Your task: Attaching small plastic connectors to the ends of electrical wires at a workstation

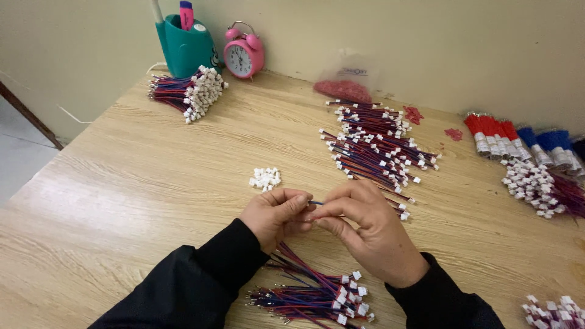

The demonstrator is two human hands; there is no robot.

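A worker's left hand (277,214) and right hand (359,228) meet over a wooden table (122,201), both pinched shut on a thin blue wire (315,203) held between their fingertips. A loose bundle of red and blue leads (311,292) lies just below the wrists, a small heap of white connector housings (265,178) just beyond the hands, and a larger spread of finished leads (378,149) further back. Careful work here likely means gripping the wire close to its tip and keeping it straight
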